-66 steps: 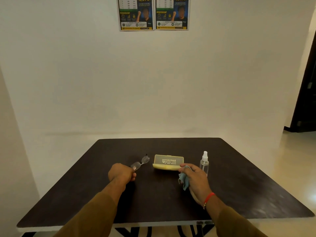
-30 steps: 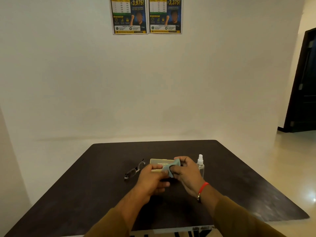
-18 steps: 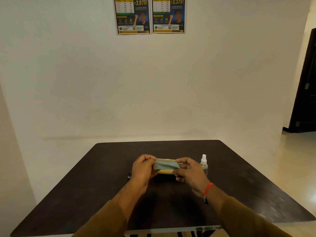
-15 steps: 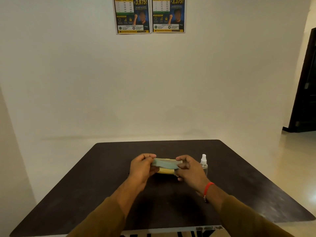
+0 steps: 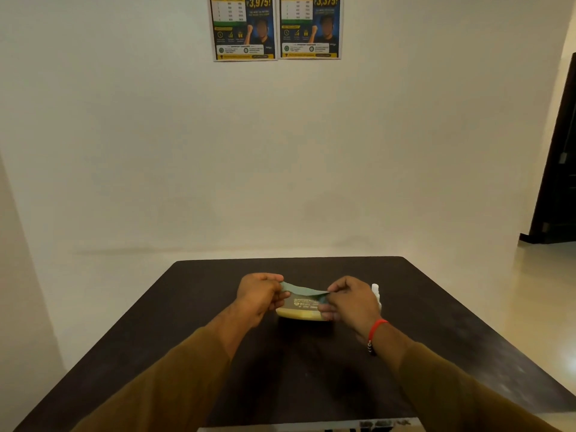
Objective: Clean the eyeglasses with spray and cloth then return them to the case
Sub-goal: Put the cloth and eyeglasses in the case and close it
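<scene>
- Dark brown tabletop point(image 5: 436, 322) set against a plain cream wall; a person's two hands meet above its middle.
- Left hand point(image 5: 260, 296): grip clamped on the left edge of a small blue-grey cleaning cloth point(image 5: 300, 289), pinched between thumb and fingers.
- Right hand point(image 5: 350, 299): grip clamped on the cloth's right edge, so the cloth stretches between both hands and sags slightly in the middle.
- Just beneath the cloth, a pale yellow rectangular eyeglass case point(image 5: 300, 313) with printed lettering lies on the tabletop.
- Behind the right hand stands a small spray bottle with a white nozzle point(image 5: 375, 289), mostly hidden.
- Red thread bracelet point(image 5: 377, 327) on the right wrist; both arms wear brown sleeves point(image 5: 174, 378).
- Two yellow-and-blue posters point(image 5: 244, 26) hang side by side high on the wall; a dark doorway point(image 5: 558, 182) stands at far right.
</scene>
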